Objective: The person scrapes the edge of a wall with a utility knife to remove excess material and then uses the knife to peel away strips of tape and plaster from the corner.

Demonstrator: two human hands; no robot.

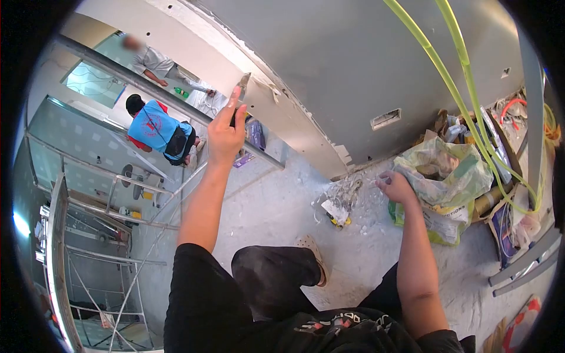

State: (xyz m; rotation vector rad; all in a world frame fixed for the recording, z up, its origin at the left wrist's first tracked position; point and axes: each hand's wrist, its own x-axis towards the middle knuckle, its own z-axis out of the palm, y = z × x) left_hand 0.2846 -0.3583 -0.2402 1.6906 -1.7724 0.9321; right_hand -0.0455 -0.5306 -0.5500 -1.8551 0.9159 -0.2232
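My left hand [226, 132] is raised and closed on a putty knife [245, 83], with the index finger stretched along it. The blade is at the pale, flaking edge of the wall [276, 97]. My right hand [396, 187] hangs low beside a crumpled green-and-white plastic bag [444, 173]. Its fingers are loosely bent and slightly apart, with nothing visible in them. On the floor to its left lies a heap of scraped plaster debris [347, 197], with a yellow-and-black item [339, 222] in it.
Yellow-green hoses [465, 76] hang at the right over boxes and rubbish. A metal pole [176, 106] crosses the upper left, and a scaffold frame [112, 206] stands at the left. One person in a blue vest [156, 129] crouches beyond; another person [156, 62] is farther back.
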